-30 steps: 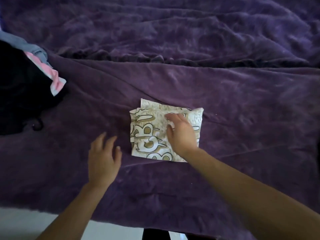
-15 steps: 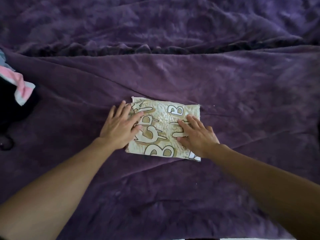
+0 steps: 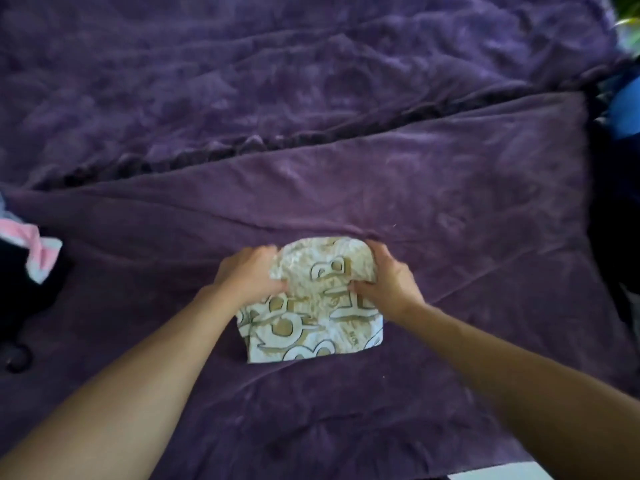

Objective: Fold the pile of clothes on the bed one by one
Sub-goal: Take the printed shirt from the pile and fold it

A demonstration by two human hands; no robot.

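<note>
A folded cream garment [image 3: 313,317] printed with gold letters lies on the purple bed cover [image 3: 450,188], near the front middle. My left hand [image 3: 247,275] grips its far left edge, fingers curled under the cloth. My right hand [image 3: 388,277] grips its far right edge the same way. The far half of the garment is lifted and bunched between my hands; the near half lies flat. The pile of clothes [image 3: 24,271] sits at the left edge, mostly dark, with a pink and white piece on top.
A ruffled seam [image 3: 311,136] crosses the bed cover diagonally behind the garment. Dark and blue items [image 3: 623,109] stand past the bed's right edge. A strip of pale floor [image 3: 491,472] shows at the front right.
Both hands lay flat on the garment before. Now they have moved to its far edge, curled around it and raised that half. The view has shifted right.
</note>
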